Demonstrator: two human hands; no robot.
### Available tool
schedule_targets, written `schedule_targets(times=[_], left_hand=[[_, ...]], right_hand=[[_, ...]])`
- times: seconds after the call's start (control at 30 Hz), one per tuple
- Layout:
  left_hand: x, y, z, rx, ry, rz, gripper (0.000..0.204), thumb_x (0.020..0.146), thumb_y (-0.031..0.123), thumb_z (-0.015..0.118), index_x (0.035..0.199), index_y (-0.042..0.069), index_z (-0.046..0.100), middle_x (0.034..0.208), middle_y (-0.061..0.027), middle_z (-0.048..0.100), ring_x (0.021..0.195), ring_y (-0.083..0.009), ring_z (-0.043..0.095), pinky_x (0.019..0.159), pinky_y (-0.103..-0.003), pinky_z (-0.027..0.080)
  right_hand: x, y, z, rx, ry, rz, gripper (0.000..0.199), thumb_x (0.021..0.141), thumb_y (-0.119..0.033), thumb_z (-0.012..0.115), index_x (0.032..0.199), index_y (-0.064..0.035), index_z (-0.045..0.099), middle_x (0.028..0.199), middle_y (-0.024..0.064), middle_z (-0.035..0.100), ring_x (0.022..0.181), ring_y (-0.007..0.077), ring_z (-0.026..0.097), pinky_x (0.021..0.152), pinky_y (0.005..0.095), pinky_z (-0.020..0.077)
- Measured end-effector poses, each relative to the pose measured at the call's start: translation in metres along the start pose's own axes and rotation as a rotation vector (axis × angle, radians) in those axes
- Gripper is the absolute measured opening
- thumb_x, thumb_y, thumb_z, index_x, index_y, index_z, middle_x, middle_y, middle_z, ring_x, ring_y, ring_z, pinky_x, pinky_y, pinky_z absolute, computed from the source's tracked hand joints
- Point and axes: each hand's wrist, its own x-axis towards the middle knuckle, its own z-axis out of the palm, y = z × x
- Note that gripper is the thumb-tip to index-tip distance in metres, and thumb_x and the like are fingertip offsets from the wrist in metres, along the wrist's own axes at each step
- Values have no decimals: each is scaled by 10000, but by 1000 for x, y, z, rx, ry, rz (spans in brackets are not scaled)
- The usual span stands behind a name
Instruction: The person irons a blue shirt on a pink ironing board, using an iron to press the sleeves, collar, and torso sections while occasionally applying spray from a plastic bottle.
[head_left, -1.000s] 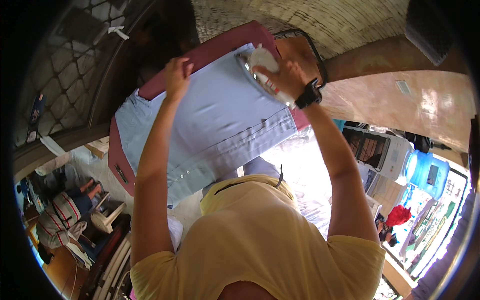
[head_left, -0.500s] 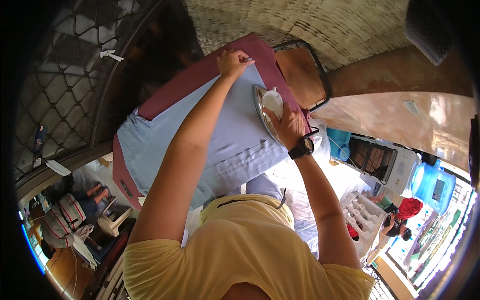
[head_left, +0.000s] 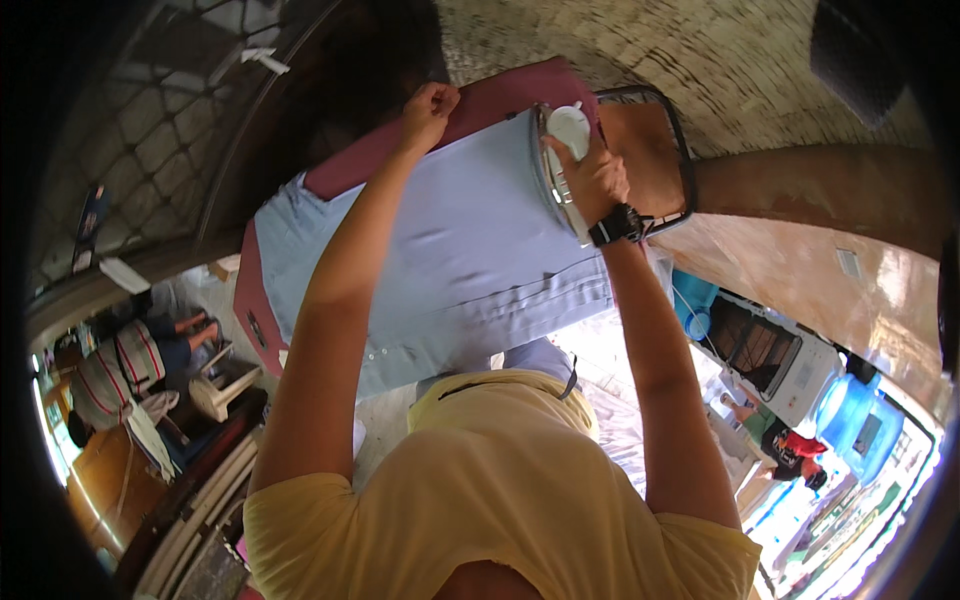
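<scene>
A light blue shirt (head_left: 450, 220) is spread across a maroon-covered ironing board (head_left: 535, 85). Small buttons show along its near edge, and its left end is bunched. My right hand (head_left: 597, 180) grips a clothes iron (head_left: 568, 130) with a white top and a shiny metal edge. The iron rests at the shirt's right end. Over the board's far edge, just beyond the cloth, is my left hand (head_left: 432, 113). Its fingers are curled together, and I see nothing in them.
A black-framed brown chair (head_left: 640, 140) stands against the board's right end. Dark lattice panels (head_left: 130, 150) rise at the left. A wooden stool (head_left: 225, 390) is lower left, near another person's legs. Another person (head_left: 790, 450) is far right, by blue water containers (head_left: 865, 425).
The iron in my right hand has moved away from me and right, to the shirt's far right end. My left hand has let go of the shirt's far edge and shifted left.
</scene>
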Motion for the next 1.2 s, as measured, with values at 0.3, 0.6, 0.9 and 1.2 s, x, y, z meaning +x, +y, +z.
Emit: schedule_targets(times=[0.3,0.6,0.9,1.2], left_hand=[[-100,-7,-214,829,-393,-107,246,746,272,824,898,154,670,925,34,683,1042,-215,593,929,-489,415],[-126,-39,-229,946,-211,-33,214,722,285,804,833,168,664,1227,-42,601,1228,-272,478,1004,-514,357],[-221,-76,-316,693,273,-225,224,828,140,717,1020,53,640,1082,-137,632,1029,-400,586,899,-468,483],[-305,-118,-347,372,250,-602,361,725,277,851,911,34,659,858,-112,664,811,-226,624,738,-351,496]], right_hand=[[15,19,-32,220,-276,-694,638,729,-639,744,942,-38,720,718,173,702,678,333,711,636,428,582],[0,-147,18,195,-456,-1044,639,724,-713,679,987,-132,732,752,163,706,742,347,708,662,476,577],[-32,-235,25,123,-527,-1153,673,735,-716,652,1037,-119,720,845,172,720,808,354,710,716,496,565],[-84,-294,27,155,-589,-1207,626,729,-680,673,1007,-121,729,808,159,714,790,361,699,709,482,552]])
